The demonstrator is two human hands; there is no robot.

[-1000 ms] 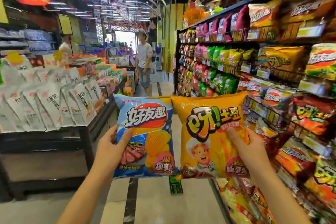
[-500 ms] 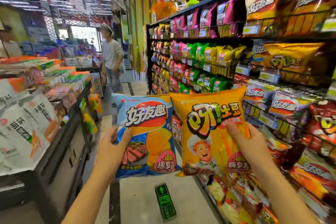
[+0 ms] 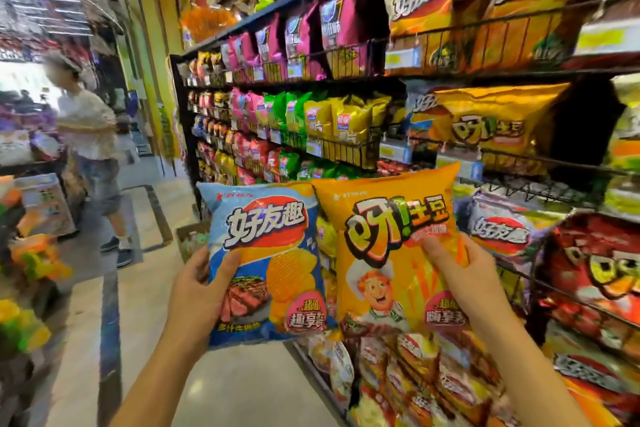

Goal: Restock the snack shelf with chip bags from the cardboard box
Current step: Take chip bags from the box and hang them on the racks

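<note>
My left hand [image 3: 199, 291] grips the left edge of a blue chip bag [image 3: 266, 260] with a steak picture, held upright. My right hand [image 3: 460, 274] grips the right side of an orange chip bag [image 3: 384, 253] with a cartoon chef, also upright. The two bags sit side by side, touching at their edges, in front of me. The snack shelf [image 3: 519, 158] stands to the right, its black wire racks full of chip bags; a matching orange bag [image 3: 491, 125] lies on the rack above my right hand. No cardboard box is clearly in view.
A person [image 3: 90, 156] stands in the aisle at the left, a few steps ahead. A low display table [image 3: 31, 253] with colourful goods lines the left side. The tiled aisle floor [image 3: 145, 288] runs between table and shelf.
The view has swung right and closer to the snack shelf. Both bags stay in my hands, side by side. The person in the aisle now appears further left.
</note>
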